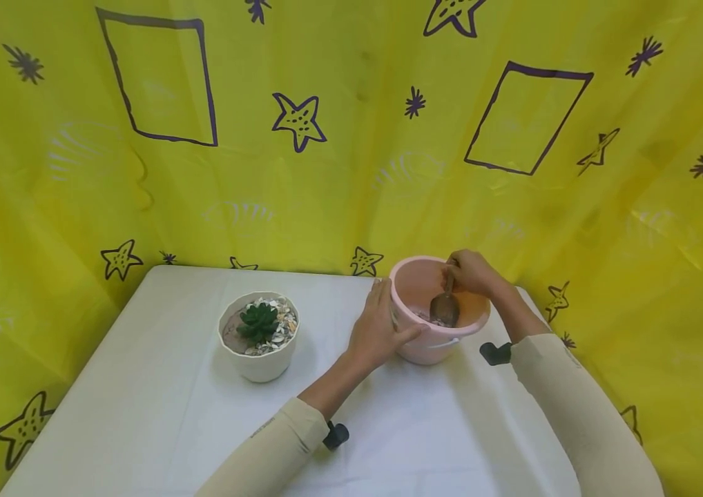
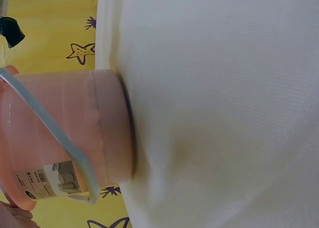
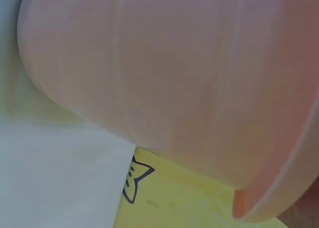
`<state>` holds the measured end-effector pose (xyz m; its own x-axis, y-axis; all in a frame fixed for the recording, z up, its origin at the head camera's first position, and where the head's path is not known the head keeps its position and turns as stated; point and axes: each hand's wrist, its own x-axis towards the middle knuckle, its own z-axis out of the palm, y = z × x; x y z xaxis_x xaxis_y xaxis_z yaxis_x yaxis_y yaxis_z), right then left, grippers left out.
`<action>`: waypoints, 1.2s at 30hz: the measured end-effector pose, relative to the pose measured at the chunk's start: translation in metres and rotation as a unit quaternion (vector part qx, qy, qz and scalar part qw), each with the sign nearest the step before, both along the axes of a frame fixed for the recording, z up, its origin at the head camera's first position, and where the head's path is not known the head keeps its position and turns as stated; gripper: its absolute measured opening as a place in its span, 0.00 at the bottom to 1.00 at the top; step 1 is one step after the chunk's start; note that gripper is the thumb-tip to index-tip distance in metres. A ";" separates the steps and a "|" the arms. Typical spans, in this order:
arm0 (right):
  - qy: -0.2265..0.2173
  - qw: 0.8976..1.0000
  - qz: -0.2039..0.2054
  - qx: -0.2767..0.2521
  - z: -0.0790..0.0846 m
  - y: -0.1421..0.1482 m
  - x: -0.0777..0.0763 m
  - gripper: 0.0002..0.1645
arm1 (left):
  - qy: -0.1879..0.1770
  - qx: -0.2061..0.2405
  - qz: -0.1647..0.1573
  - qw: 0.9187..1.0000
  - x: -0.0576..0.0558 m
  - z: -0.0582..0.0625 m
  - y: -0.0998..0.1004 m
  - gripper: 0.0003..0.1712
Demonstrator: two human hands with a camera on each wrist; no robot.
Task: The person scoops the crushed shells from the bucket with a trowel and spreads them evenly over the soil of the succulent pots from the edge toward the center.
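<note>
A pink bucket (image 1: 429, 348) stands upright near the table's back edge. On the left side of its rim my left hand (image 1: 379, 328) holds it, thumb toward the front and fingers along the side. My right hand (image 1: 476, 273) reaches over the far right rim and grips the handle of a small brown scoop (image 1: 445, 308). The scoop's bowl points down inside the bucket, near some pale loose material that is hard to make out. The left wrist view shows the bucket's grey handle (image 2: 55, 128) hanging down and a printed label (image 2: 47, 180). The right wrist view shows mostly the bucket's wall (image 3: 164, 73).
Left of the bucket stands a white pot (image 1: 262, 366) with a green succulent (image 1: 258, 322) and a layer of pale pebbles and shells (image 1: 283, 328). White cloth covers the table (image 1: 140, 414). A yellow patterned curtain (image 1: 339, 193) hangs behind and at both sides.
</note>
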<state>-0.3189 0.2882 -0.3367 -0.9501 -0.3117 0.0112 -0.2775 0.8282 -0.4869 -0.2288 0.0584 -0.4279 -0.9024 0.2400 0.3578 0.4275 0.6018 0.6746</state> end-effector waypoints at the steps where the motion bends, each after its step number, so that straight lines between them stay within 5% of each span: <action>1: -0.006 1.000 -0.005 -0.005 0.000 0.001 0.001 0.14 | 0.000 -0.002 0.002 1.000 0.000 0.000 0.000 0.64; 20: -0.046 0.985 -0.147 -0.079 0.001 -0.008 0.025 0.20 | -0.002 0.007 0.007 1.000 0.004 0.000 0.000 0.64; 28: -0.076 0.979 -0.160 -0.104 0.002 -0.006 0.029 0.19 | -0.002 0.005 0.006 1.000 0.004 -0.001 0.002 0.64; 36: -0.136 0.956 -0.178 -0.191 0.001 -0.014 0.032 0.16 | 0.003 0.001 0.012 1.000 0.002 0.001 0.002 0.64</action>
